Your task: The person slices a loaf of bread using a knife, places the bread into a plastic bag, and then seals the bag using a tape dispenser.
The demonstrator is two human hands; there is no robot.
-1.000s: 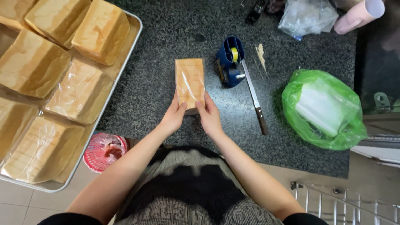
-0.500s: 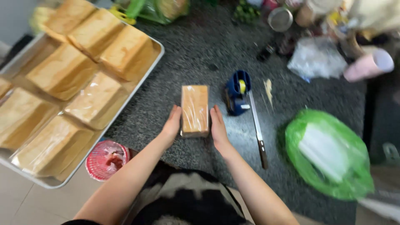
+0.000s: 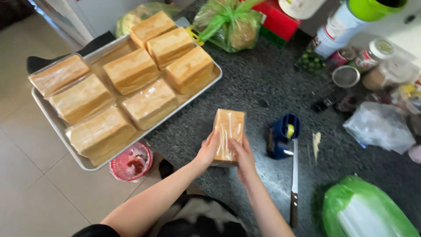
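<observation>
Both forearms reach forward over the counter [image 3: 263,83], left hand [image 3: 207,151] and right hand [image 3: 244,159] clamped on opposite sides of the wrapped loaf [image 3: 228,131], fingers extended upward, the loaf standing between the tray [image 3: 57,127] and the tape dispenser [image 3: 283,136].

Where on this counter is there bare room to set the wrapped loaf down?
Bare granite lies between the tray and the blue tape dispenser, just beyond the loaf held by left hand and right hand. The far right corner by the jars and clear bag is crowded.
</observation>
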